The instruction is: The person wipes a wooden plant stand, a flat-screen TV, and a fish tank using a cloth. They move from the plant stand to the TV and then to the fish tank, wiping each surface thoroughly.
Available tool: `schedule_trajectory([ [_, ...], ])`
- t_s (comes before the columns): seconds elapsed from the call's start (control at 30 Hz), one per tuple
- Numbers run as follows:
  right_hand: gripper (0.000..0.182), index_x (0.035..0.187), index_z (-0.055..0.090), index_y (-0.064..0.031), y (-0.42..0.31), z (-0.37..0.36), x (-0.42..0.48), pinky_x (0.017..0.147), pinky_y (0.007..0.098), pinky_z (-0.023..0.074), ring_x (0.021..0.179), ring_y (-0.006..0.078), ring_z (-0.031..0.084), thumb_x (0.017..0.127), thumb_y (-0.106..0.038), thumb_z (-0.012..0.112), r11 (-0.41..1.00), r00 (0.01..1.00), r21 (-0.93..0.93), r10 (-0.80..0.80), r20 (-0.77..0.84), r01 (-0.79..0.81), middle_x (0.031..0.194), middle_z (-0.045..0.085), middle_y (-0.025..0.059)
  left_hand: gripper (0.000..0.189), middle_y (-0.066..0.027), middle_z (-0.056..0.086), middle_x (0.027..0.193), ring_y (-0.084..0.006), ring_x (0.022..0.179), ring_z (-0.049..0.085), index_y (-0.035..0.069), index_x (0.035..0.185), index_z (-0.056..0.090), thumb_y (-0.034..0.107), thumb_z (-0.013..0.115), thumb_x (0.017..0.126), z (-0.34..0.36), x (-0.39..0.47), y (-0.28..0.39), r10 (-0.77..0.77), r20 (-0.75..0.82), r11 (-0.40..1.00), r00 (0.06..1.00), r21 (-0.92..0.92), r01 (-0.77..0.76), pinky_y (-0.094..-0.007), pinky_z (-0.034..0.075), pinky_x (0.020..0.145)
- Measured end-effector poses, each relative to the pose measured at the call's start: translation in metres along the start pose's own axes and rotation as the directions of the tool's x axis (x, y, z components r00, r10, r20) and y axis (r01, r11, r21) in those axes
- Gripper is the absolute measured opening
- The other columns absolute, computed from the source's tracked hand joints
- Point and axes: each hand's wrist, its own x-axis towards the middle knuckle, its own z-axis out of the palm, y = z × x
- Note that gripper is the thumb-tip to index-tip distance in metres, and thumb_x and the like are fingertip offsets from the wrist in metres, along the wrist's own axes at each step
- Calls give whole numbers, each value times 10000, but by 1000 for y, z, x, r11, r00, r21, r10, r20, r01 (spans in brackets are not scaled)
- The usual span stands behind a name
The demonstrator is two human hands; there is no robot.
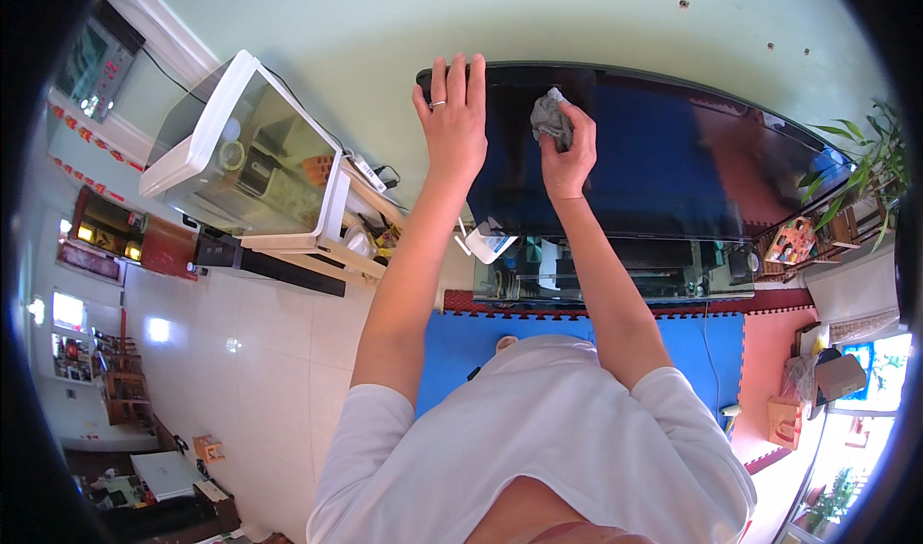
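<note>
A wide flat-screen television with a glossy dark screen stands before me against the wall. My right hand grips a crumpled grey cloth and holds it at the left part of the screen. Over the television's upper left corner lies my left hand, with a ring on one finger. Its fingers are a little apart and reach past the top edge; its thumb is hidden. Below the screen is a glass-topped stand, partly covered by my right forearm. A white router with antennas sits by the television's lower left corner.
Left of my arm, a glass fish tank with a white frame stands on a wooden stand, with a power strip behind. Leafy plants overhang the television's right end. Blue foam mat covers the floor, crossed by a cable.
</note>
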Motion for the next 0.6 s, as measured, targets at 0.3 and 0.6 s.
schedule_trajectory([
  [0.3,423,1060,732,-237,22,19,-50,771,347,571,965,235,626,713,-4,669,891,786,-186,-246,567,413,1159,623,-5,733,-93,424,1489,-339,1417,351,136,1512,398,-33,610,831,5,2,0,-5,-38,999,999,-42,4,-625,294,1078],
  [0.6,531,1091,715,-198,80,-70,-64,882,385,568,1115,304,624,661,112,678,924,886,-362,59,460,127,1214,615,48,723,-95,427,1476,-346,1406,365,133,1505,408,-37,608,832,10,-3,1,6,-72,1000,997,10,-6,-624,310,1067],
])
